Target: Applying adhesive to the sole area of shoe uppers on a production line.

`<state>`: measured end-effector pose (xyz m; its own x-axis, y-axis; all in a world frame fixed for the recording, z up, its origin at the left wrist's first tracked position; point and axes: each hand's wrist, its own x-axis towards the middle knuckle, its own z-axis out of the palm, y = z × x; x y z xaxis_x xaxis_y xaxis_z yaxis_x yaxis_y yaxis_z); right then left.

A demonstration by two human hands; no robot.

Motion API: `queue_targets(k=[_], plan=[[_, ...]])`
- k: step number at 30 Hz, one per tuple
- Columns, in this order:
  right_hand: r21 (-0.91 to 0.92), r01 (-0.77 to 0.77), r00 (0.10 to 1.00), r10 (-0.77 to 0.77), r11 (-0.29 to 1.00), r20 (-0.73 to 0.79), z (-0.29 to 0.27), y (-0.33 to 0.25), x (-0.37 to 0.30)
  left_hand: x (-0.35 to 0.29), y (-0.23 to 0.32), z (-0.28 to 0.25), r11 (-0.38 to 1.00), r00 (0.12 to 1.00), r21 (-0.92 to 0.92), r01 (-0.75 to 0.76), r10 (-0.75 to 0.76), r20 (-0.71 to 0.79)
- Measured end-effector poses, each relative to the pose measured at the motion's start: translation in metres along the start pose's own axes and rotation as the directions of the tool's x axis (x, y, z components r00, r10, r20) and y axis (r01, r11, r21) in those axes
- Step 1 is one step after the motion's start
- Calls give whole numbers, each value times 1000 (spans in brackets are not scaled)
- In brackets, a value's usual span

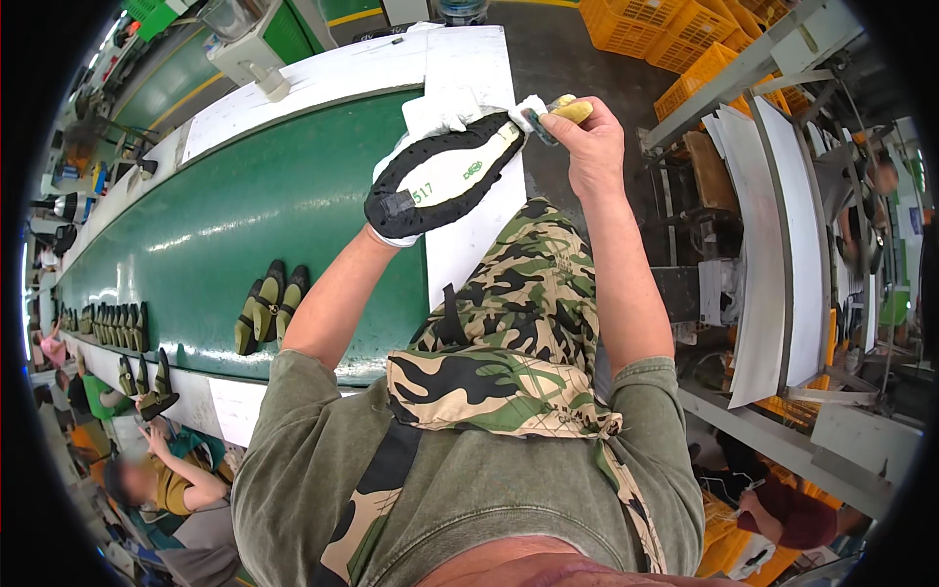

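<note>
A shoe upper (445, 178) is held sole side up over the table's near right corner. Its pale insole board carries green marks, and its folded-over edge is black and rough. My left hand (394, 238), in a white glove, grips it from beneath; most of its fingers are hidden behind the upper. A white cloth (440, 113) lies just beyond the upper. At the upper's right end, my bare right hand (589, 137) pinches a small white wad (529, 112) against the edge. Something yellow (575, 110) shows at its fingertips, too small to name.
A green work surface (293, 186) with white borders stretches to the left. Several olive shoes (269, 305) stand on it, with a row of more shoes (112, 326) further left. Shelving (768, 245) rises at the right, yellow crates (650, 29) behind. Another person (156, 479) sits lower left.
</note>
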<state>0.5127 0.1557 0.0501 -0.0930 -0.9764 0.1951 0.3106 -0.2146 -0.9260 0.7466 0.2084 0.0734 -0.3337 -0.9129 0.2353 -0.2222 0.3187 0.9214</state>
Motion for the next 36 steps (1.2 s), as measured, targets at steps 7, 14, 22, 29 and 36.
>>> queue_targets(k=[7,14,22,29,36], plan=[[39,-48,999,47,998,24,2,-22,-19,17,-12,16,898,932,253,-361,358,62],[94,-36,999,37,995,-7,14,-54,-49,23,-20,38,933,942,137,-332,322,95],[122,-2,1000,4,992,-17,22,-89,-58,40,-6,60,982,980,9,-188,187,65],[174,140,990,-134,975,-46,18,-98,-42,45,0,51,994,930,-113,-12,53,364],[174,245,969,-233,954,-87,8,-88,-22,43,9,42,955,875,-280,95,54,481]])
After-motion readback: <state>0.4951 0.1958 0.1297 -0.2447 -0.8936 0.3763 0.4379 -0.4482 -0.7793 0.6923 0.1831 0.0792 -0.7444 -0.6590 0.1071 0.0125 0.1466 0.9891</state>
